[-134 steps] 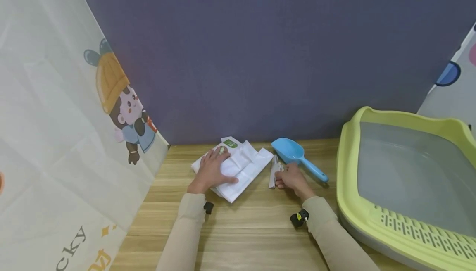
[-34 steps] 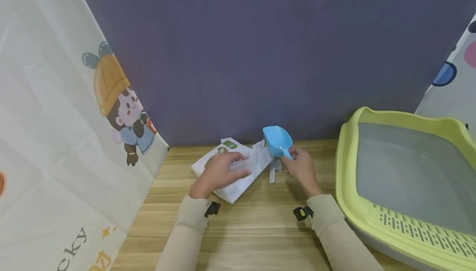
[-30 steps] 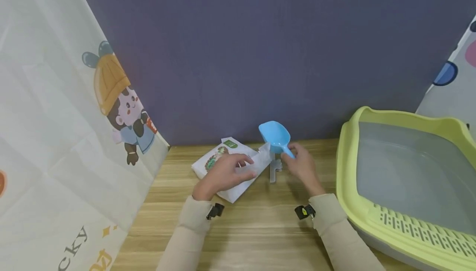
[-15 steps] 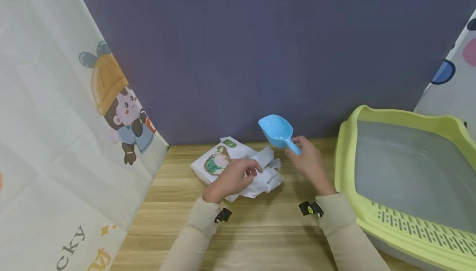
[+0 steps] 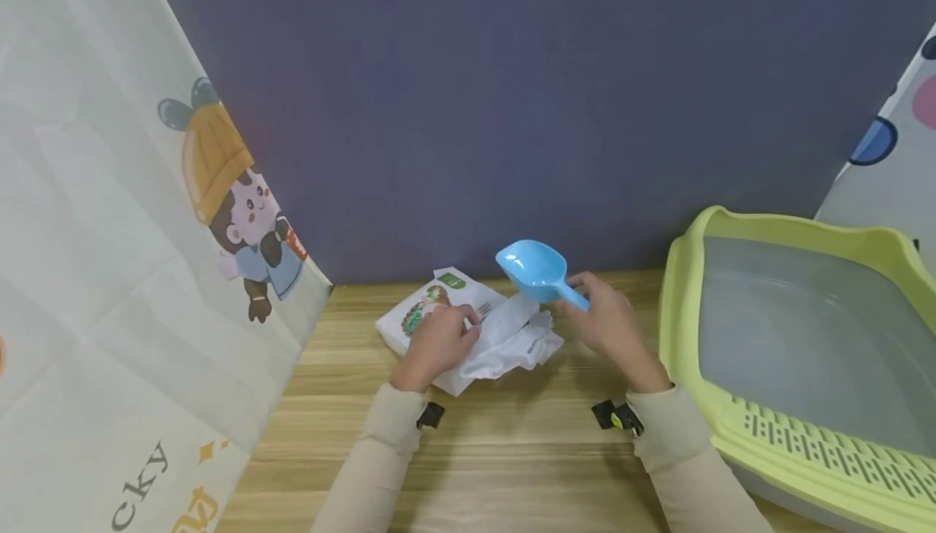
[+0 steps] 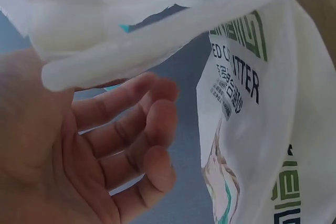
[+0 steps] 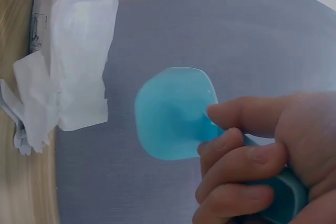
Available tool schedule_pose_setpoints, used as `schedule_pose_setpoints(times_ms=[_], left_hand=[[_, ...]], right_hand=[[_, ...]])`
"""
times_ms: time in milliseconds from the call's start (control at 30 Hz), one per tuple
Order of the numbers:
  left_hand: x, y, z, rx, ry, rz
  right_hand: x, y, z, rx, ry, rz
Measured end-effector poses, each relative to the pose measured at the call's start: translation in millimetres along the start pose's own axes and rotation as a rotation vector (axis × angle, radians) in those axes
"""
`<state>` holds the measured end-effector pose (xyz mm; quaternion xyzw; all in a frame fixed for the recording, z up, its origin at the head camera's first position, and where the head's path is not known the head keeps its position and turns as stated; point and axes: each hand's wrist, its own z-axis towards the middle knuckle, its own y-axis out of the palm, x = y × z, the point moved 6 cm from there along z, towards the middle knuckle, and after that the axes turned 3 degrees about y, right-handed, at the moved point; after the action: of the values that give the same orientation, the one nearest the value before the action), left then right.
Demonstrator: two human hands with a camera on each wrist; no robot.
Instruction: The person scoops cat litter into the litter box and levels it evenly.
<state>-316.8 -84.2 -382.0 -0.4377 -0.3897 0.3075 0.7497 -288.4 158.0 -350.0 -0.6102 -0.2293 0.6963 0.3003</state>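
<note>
A white cat litter bag (image 5: 504, 358) with printed green and brown pictures lies on the wooden table, its loose mouth film spread to the right. My left hand (image 5: 444, 340) is on the bag and appears to pinch the film's edge; in the left wrist view its thumb is hidden behind the white film (image 6: 131, 45), its other fingers loosely curved. My right hand (image 5: 610, 323) grips the handle of a light blue scoop (image 5: 532, 266), raised above the bag's right end. The scoop's bowl (image 7: 173, 114) looks bare. A grey clip (image 7: 20, 132) lies beside the bag's film.
At the right stands a litter box (image 5: 683, 305) with a yellow-green rim, grey inside and a slotted front ledge (image 5: 812, 444). A dark wall (image 5: 512, 110) rises behind the table (image 5: 512, 468). A printed white sheet (image 5: 95, 232) hangs at the left.
Earlier my right hand was at the clip; it now holds the scoop, which moved left and up, then slightly down. The bag's folded end has opened out to the right. My left hand has shifted on it.
</note>
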Motion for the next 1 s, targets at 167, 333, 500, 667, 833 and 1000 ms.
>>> schedule_pose_setpoints(times_ms=[167,333,500,667,833,1000], left_hand=[[-0.8,1.4,-1.3,-0.044,0.027,-0.007],[4.4,5.1,-1.7,-0.096,0.075,-0.054],[11.5,11.0,-3.7,-0.157,0.104,-0.091],[20.0,20.8,-4.2,-0.205,0.133,-0.095],[26.5,33.6,-4.2,-0.234,0.172,-0.097],[29.1,45.0,-4.3,-0.239,0.209,-0.059]], right_hand=[[-10,-2,-8.7,-0.035,-0.028,-0.018],[-17,-9,-16.2,-0.069,-0.072,-0.061],[-19,-17,-19.5,-0.072,-0.086,-0.102],[-16,-28,-21.2,-0.073,-0.098,-0.127],[-15,-33,-24.0,-0.073,-0.121,-0.163],[-14,-29,-28.4,-0.09,-0.131,-0.182]])
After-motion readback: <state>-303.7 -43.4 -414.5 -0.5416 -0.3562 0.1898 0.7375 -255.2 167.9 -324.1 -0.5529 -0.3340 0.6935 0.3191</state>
